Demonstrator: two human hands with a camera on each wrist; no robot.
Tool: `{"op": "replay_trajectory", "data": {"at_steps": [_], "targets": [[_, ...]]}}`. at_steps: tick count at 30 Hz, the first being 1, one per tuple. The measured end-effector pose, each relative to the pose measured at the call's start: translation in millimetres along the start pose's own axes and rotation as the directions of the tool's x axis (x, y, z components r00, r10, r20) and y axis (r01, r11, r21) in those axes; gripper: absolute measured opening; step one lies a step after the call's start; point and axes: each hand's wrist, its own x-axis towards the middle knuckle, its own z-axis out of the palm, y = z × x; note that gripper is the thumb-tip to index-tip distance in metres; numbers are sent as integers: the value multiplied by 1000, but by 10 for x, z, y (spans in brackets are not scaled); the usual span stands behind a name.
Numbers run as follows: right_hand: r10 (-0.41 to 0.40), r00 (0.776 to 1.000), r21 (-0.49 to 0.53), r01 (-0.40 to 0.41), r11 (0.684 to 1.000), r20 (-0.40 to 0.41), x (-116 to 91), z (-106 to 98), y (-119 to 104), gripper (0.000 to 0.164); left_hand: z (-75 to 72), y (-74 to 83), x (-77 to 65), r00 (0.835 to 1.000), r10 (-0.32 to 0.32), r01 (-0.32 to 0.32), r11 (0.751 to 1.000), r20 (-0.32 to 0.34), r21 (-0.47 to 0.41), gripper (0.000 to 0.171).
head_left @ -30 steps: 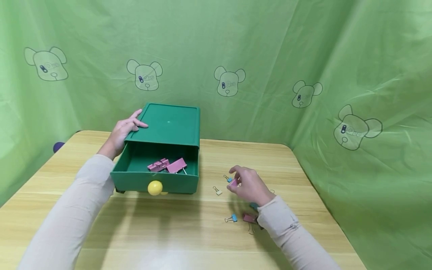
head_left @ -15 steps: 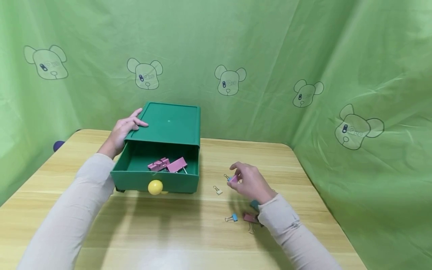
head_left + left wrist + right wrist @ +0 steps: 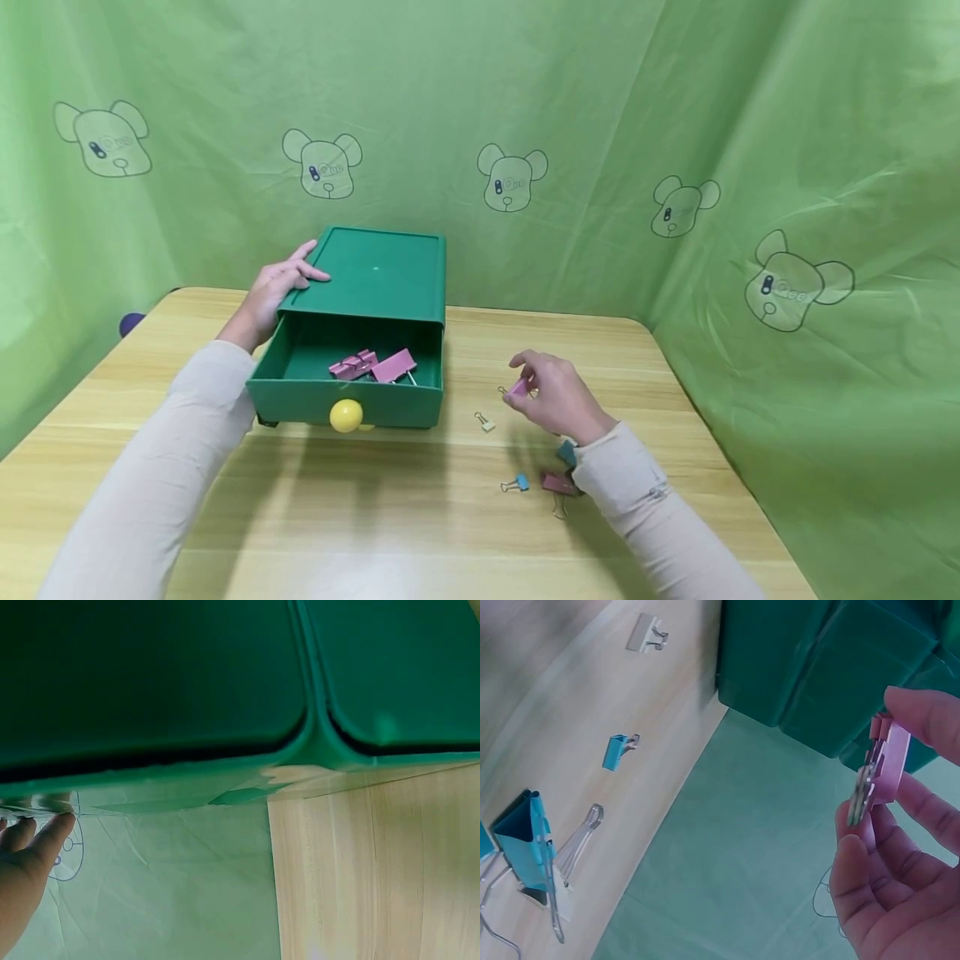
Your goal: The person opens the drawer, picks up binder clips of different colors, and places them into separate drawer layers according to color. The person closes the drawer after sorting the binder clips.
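1. Head view: the person's right hand is above the worktop, right of the box; its grip is narrow, pinching a pink clip between thumb and fingers.
2. The left hand rests on the far left edge of the box, its grip wide, with fingers reaching onto the top.
3. The drawer is pulled out toward the near side, its yellow knob on the front. Two more pink clips lie inside, a left one and a right one.
4. Between the drawer and the right hand lies a white clip. Nearer are a blue clip and, just right of it, a dark pink clip. A teal clip lies partly hidden near the right sleeve.
5. A green curtain printed with bear heads hangs at the far side and right.
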Motion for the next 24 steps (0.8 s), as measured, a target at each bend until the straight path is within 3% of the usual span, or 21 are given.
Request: {"op": "replay_trajectory", "data": {"at_steps": [24], "targets": [[-79,995,-10,79,997,-54,99,-163,-163,40,3,-2,-6,1000,1,-1,1000,-3,16,39]]}}
